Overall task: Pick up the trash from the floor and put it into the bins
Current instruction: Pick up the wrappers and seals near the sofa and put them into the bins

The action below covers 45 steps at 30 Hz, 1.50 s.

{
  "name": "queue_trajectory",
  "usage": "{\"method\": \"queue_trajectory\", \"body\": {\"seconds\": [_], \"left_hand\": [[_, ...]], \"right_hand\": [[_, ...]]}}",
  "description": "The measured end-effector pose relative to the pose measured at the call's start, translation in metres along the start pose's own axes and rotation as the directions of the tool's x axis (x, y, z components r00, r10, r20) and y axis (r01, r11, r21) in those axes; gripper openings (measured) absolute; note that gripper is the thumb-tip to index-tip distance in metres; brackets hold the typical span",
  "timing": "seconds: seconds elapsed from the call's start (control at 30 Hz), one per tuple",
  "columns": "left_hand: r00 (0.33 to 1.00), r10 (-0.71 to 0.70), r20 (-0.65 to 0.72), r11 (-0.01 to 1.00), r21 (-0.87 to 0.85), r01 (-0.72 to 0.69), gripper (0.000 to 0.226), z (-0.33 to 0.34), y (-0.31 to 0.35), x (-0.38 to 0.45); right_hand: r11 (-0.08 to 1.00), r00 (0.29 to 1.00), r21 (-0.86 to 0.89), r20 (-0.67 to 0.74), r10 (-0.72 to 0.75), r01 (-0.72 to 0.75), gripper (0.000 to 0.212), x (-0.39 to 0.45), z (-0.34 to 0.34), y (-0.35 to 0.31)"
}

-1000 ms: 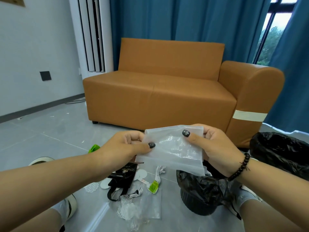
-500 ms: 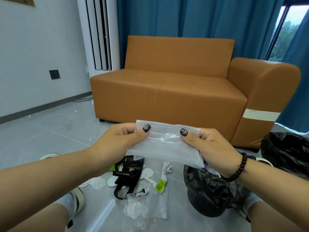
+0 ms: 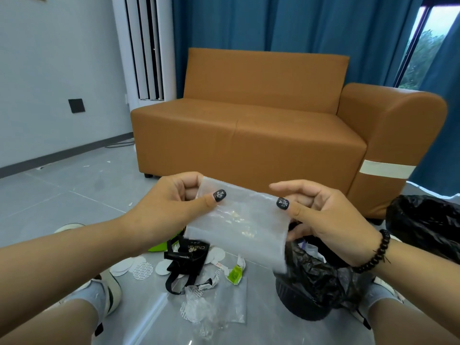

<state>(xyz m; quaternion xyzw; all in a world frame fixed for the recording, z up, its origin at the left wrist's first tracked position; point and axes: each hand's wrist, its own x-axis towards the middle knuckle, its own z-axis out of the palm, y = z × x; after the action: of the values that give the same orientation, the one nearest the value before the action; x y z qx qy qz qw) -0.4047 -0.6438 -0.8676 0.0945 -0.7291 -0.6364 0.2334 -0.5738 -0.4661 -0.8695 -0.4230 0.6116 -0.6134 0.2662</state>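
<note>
Head view: plastic bag (image 3: 239,220) pinched between left hand (image 3: 174,202) and right hand (image 3: 321,215).

1. The left hand (image 3: 171,207) and right hand (image 3: 321,220) each pinch an upper corner of a clear plastic bag (image 3: 239,225), held over the floor (image 3: 62,195).
2. Below it lie a black bag (image 3: 186,260), white discs (image 3: 142,268), a green wrapper (image 3: 235,273) and crumpled plastic (image 3: 209,310).
3. A black-lined bin (image 3: 313,290) stands under the right wrist; another bin (image 3: 425,222) stands at right.
4. An orange sofa (image 3: 261,135) stands behind.
</note>
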Motion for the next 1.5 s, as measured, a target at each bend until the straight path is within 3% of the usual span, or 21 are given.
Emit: {"method": "queue_trajectory", "body": {"seconds": [0.07,0.17,0.4,0.47,0.53,0.6,0.7,0.83,1.0,1.07,1.2,1.33,1.5], "left_hand": [[0.999,0.017,0.034,1.0,0.014,-0.017,0.022,0.001,0.0,0.0],[0.998,0.038,0.049,0.998,0.054,-0.04,0.02,0.005,0.001,-0.001],[0.978,0.149,-0.146,0.973,0.199,-0.118,0.036,0.01,0.01,-0.003],[0.969,0.185,-0.164,0.966,0.213,-0.148,0.042,0.015,0.015,-0.003],[0.959,0.221,-0.176,0.953,0.246,-0.175,0.052,0.016,0.016,-0.003],[0.948,0.23,-0.218,0.952,0.252,-0.173,0.056,0.014,0.014,-0.001],[0.944,0.204,-0.258,0.964,0.222,-0.148,0.043,0.014,0.01,-0.001],[0.978,0.138,-0.156,0.981,0.161,-0.112,0.04,0.014,0.005,-0.004],[0.999,0.04,0.003,0.998,0.056,-0.04,0.029,0.01,0.004,-0.006],[0.999,0.031,-0.013,0.998,0.047,-0.03,0.026,0.011,0.003,-0.005],[0.999,-0.018,-0.042,1.0,0.005,0.018,0.024,0.01,0.001,-0.004],[0.998,-0.042,-0.045,0.999,-0.019,0.041,0.046,0.009,0.002,-0.003],[0.987,-0.124,0.098,0.985,-0.106,0.135,0.04,0.003,0.011,-0.002]], "right_hand": [[0.995,0.997,-0.076,-0.048,-0.064,0.06,0.028,-0.002,0.0,-0.001],[0.971,0.988,-0.201,-0.047,-0.145,0.133,0.026,-0.004,0.002,-0.002],[0.941,0.96,-0.261,-0.119,-0.252,0.215,0.027,-0.005,0.0,-0.007],[0.965,0.964,-0.188,-0.157,-0.215,0.185,0.023,-0.003,0.0,-0.007],[0.994,0.985,-0.006,-0.138,-0.105,0.105,0.021,-0.003,0.002,-0.008],[0.99,1.0,0.139,-0.027,0.013,-0.009,0.035,-0.004,0.004,-0.008],[0.988,0.991,0.12,0.103,0.085,-0.097,0.04,-0.01,0.007,-0.01],[0.989,0.991,0.062,0.039,0.131,-0.133,0.025,-0.011,0.005,-0.012],[0.991,0.987,0.032,-0.089,0.13,-0.128,0.027,-0.007,-0.007,-0.009],[0.992,0.991,0.006,-0.04,0.129,-0.128,0.038,-0.008,-0.008,-0.01],[0.993,0.991,-0.044,0.069,0.116,-0.113,0.032,-0.012,-0.003,-0.011],[0.99,0.986,0.051,0.107,0.128,-0.134,0.031,-0.013,-0.007,-0.012],[0.965,0.98,0.226,0.178,0.093,-0.133,0.028,-0.012,-0.013,-0.017]]}}
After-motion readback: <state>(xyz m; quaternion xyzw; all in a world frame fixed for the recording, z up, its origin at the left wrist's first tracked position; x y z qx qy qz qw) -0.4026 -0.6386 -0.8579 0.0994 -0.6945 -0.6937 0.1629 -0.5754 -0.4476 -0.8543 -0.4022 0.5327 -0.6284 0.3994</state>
